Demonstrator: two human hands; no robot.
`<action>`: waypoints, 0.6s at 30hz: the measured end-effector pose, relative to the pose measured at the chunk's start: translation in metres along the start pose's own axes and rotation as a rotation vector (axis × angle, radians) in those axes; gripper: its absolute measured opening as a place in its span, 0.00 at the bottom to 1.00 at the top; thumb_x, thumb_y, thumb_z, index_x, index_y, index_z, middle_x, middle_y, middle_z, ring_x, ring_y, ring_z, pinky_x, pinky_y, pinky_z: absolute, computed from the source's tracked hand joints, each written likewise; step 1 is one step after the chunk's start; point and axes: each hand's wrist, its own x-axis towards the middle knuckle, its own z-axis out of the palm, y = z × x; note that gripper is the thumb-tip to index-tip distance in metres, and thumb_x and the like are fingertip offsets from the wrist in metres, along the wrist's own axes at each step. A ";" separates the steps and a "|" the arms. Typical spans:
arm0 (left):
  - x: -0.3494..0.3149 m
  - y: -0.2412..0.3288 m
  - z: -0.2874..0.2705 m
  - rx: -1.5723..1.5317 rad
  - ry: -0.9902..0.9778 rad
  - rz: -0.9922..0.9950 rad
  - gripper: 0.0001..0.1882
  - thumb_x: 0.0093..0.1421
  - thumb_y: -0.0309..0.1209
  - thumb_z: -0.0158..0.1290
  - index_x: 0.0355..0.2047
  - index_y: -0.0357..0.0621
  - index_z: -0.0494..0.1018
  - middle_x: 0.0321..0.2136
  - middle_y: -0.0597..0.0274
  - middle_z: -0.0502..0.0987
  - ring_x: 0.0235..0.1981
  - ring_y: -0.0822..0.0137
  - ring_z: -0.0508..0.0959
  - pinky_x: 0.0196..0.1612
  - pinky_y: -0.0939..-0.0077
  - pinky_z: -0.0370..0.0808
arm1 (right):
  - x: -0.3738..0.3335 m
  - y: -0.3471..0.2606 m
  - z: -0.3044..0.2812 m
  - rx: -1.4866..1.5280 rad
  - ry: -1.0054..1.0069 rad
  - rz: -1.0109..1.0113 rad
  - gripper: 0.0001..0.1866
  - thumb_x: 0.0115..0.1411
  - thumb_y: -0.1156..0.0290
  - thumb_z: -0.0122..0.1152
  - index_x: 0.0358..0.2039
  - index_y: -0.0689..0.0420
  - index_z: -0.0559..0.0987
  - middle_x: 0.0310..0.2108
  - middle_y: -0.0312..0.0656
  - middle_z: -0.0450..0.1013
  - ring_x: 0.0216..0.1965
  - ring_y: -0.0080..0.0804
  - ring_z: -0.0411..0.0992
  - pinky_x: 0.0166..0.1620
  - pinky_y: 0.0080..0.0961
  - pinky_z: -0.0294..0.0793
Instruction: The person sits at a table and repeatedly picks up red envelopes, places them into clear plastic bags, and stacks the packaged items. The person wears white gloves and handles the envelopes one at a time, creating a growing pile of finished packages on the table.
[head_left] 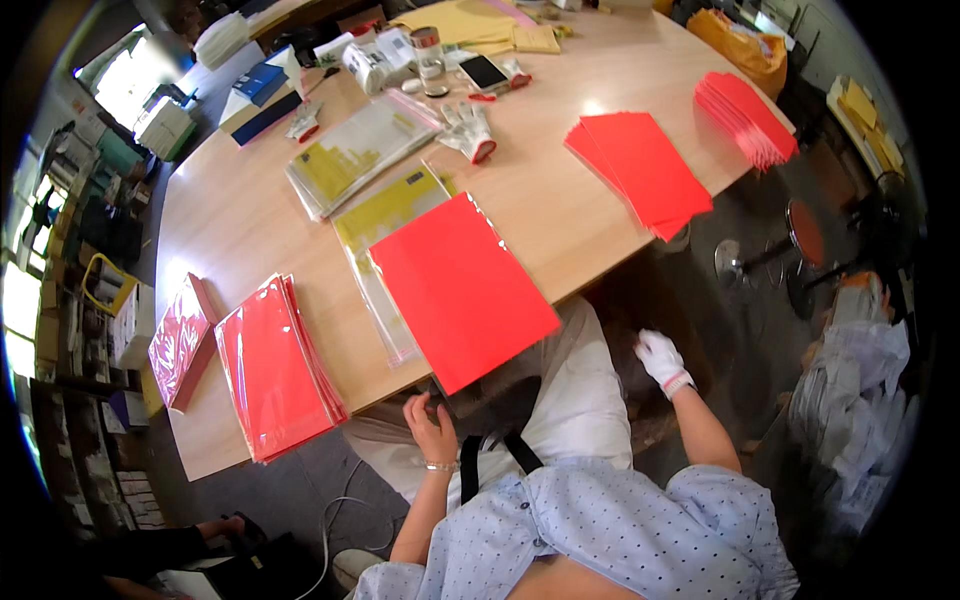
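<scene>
Head view: neither of the 2 hands visibly grips anything; the step in hand appears to be handling the red sheet [465,290], with no hold on it. It lies across a yellow-patched clear sleeve [395,212], jutting past the near edge of the worktop [245,225]. The bare left hand [430,432] is just beside its nearest corner, fingers bent and slightly apart. The gloved right hand [660,362] hangs off the near edge; whether its fingers are spread or pressed together, I cannot tell. Any next grip would likely call for pinching the overhanging corner, right hand raised to steady the sheet.
</scene>
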 end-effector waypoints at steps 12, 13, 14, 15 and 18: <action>0.053 0.040 -0.014 0.270 -0.243 0.425 0.07 0.53 0.28 0.58 0.23 0.40 0.71 0.20 0.58 0.73 0.21 0.59 0.74 0.24 0.72 0.70 | 0.077 -0.171 -0.054 0.386 -0.008 -0.687 0.05 0.52 0.68 0.55 0.25 0.55 0.75 0.25 0.42 0.72 0.29 0.42 0.72 0.30 0.33 0.71; 0.055 0.033 -0.007 0.217 -0.237 0.238 0.11 0.57 0.30 0.55 0.21 0.38 0.71 0.16 0.57 0.72 0.16 0.63 0.73 0.20 0.73 0.69 | 0.077 -0.179 -0.051 0.253 0.028 -0.597 0.07 0.52 0.67 0.54 0.23 0.56 0.74 0.23 0.43 0.71 0.27 0.43 0.71 0.29 0.35 0.70; 0.053 0.030 -0.006 0.229 -0.241 0.113 0.12 0.57 0.30 0.55 0.20 0.38 0.71 0.16 0.58 0.73 0.16 0.65 0.73 0.20 0.73 0.69 | 0.076 -0.184 -0.047 0.120 0.062 -0.507 0.09 0.53 0.66 0.54 0.21 0.57 0.73 0.22 0.44 0.71 0.26 0.45 0.71 0.28 0.36 0.70; 0.056 0.037 -0.004 0.238 -0.239 -0.005 0.13 0.57 0.31 0.55 0.19 0.38 0.71 0.16 0.58 0.73 0.16 0.67 0.74 0.19 0.74 0.69 | 0.074 -0.186 -0.044 0.123 0.129 -0.471 0.09 0.53 0.66 0.54 0.22 0.58 0.72 0.21 0.44 0.71 0.25 0.45 0.71 0.28 0.37 0.69; 0.054 0.023 -0.005 -0.017 -0.228 -0.275 0.13 0.61 0.36 0.50 0.25 0.38 0.71 0.20 0.61 0.74 0.16 0.74 0.74 0.15 0.80 0.66 | 0.065 -0.193 -0.029 0.243 0.217 -0.297 0.11 0.54 0.66 0.55 0.26 0.61 0.69 0.21 0.47 0.72 0.23 0.45 0.71 0.27 0.37 0.69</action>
